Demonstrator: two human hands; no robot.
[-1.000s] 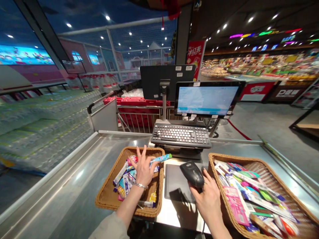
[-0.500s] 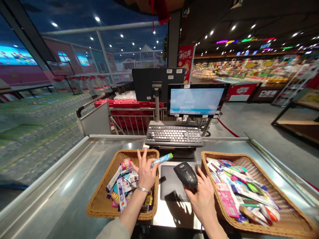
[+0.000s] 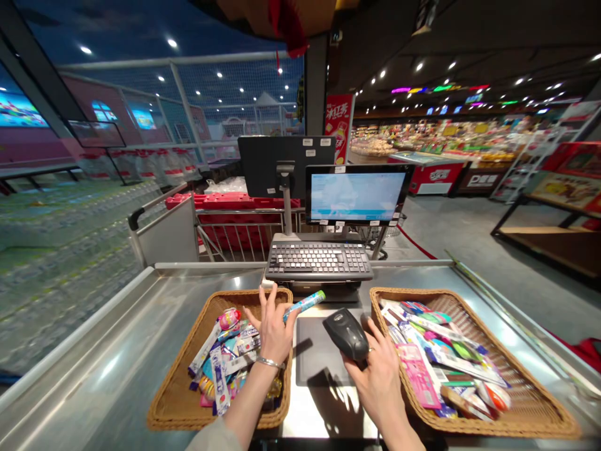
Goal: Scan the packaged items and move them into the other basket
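My left hand (image 3: 276,331) is over the right side of the left wicker basket (image 3: 171,376), holding a blue tube with a green cap (image 3: 307,302) between thumb and finger, its other fingers spread. That basket holds wrapped sweets and a pink round candy (image 3: 229,319). My right hand (image 3: 375,376) grips a black barcode scanner (image 3: 346,334) between the baskets, the scanner's head angled toward the tube. The right wicker basket (image 3: 530,382) contains several packaged items, among them a pink packet (image 3: 419,376) and a red-and-white egg (image 3: 494,396).
A keyboard (image 3: 319,260) and a lit monitor (image 3: 355,195) stand behind the baskets, beside a second screen turned away (image 3: 263,166). Both baskets rest on a metal counter (image 3: 113,351). A grey pad (image 3: 314,363) lies between them. Farther back is a metal cart (image 3: 164,235).
The whole view has shifted slightly, so the counter and baskets appear further left and a little lower. Both hands keep their holds on the tube and scanner.
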